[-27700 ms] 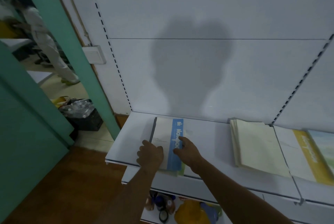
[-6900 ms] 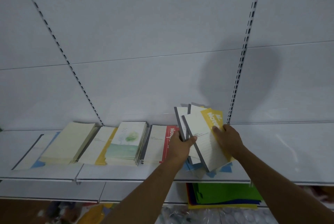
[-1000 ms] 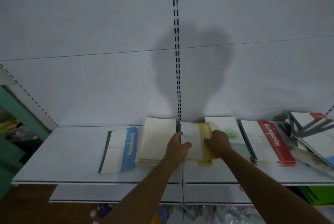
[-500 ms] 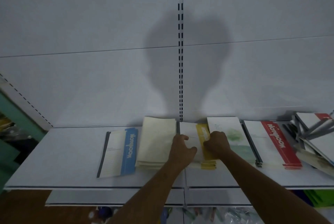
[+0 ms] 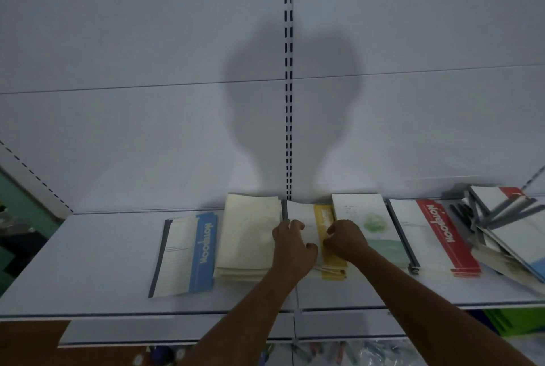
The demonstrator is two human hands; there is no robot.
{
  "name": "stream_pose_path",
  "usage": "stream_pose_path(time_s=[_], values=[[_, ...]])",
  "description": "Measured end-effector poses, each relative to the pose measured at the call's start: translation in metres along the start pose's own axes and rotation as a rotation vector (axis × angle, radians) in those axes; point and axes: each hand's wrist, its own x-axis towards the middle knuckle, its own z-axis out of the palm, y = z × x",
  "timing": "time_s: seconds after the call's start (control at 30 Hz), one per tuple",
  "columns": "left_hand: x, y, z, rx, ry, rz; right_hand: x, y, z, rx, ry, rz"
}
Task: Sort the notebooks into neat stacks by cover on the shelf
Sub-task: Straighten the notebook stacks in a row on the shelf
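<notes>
Hands slid nearer, left hand (image 5: 292,244), right hand (image 5: 345,240) curled, gripping yellow-banded stack (image 5: 324,215).

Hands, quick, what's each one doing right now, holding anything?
Left hand: fingers curled, resting on the yellow-stripe notebook stack; an actual grip cannot be told.
Right hand: the same, on that stack's yellow band.
</notes>
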Motion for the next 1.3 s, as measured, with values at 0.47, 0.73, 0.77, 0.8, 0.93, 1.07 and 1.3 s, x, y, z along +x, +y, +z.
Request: stream_pose_path(time_s=[0.47,0.73,0.77,0.8,0.93,1.07,1.3], values=[[-0.006,-0.007,-0.007,0.175,-0.223,0.108,-0.025,0.001,0.006,-0.447,-0.199,-0.273],[-0.010,-0.015,-0.007,0.252,-0.367,0.126,-0.029,0.011,0.034,-0.731,0.011,-0.432],[-0.011,-0.015,-0.006,0.296,-0.378,0.134,-0.029,0.011,0.034,-0.739,0.011,-0.428],[-0.011,-0.016,-0.004,0.351,-0.394,0.147,-0.029,0.011,0.033,-0.751,0.014,-0.428],[-0.015,-0.022,0.003,0.507,-0.390,0.201,-0.030,0.011,0.034,-0.736,0.020,-0.404],[-0.015,-0.030,0.003,0.569,-0.313,0.271,-0.030,0.008,0.037,-0.717,0.018,-0.371],[-0.011,-0.032,0.009,0.560,-0.272,0.263,-0.035,0.002,0.041,-0.704,0.034,-0.345]])
